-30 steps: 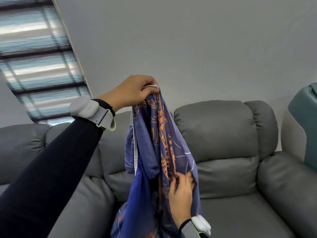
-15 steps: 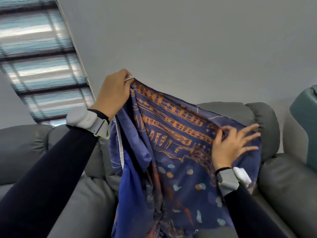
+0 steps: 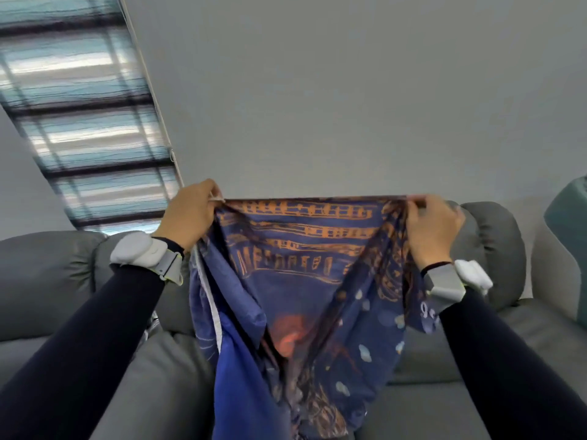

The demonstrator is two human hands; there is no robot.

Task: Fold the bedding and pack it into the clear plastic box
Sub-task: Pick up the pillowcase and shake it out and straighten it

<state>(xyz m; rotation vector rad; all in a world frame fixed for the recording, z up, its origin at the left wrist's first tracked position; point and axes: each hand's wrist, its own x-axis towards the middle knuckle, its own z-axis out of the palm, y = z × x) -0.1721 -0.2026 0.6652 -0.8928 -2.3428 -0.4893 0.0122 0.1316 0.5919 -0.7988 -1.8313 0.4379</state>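
The bedding [image 3: 301, 290], a dark blue cloth printed with orange bands and pale spots, hangs in the air in front of the person, held up by its top edge above a grey sofa [image 3: 47, 274]. That top edge is pulled nearly straight and level between the two hands. Below it the cloth sags into deep folds, so the print is partly hidden in creases, and motion blur smears the lettering-like pattern past reading. A white strip [image 3: 212, 300] runs down the cloth's left side. The lower end of the bedding is cut off by the bottom of the picture, so how far down it hangs cannot be told.

The left hand [image 3: 190, 214] grips the left top corner, fingers curled round a bunch of cloth; the fingertips are turned away and hidden. The right hand [image 3: 435, 227] pinches the right top corner between thumb and curled fingers, and it too is blurred. Each wrist carries a white and grey band: the left wrist band [image 3: 144, 254], the right wrist band [image 3: 457, 281]. Dark sleeves [image 3: 79, 360] run off the lower corners.

The cloth covers the middle of the sofa. Behind rises a plain grey wall [image 3: 349, 90], with a striped window blind [image 3: 79, 122] at the upper left. A teal padded shape [image 3: 568, 236] is cut off at the right edge; what it is cannot be told.
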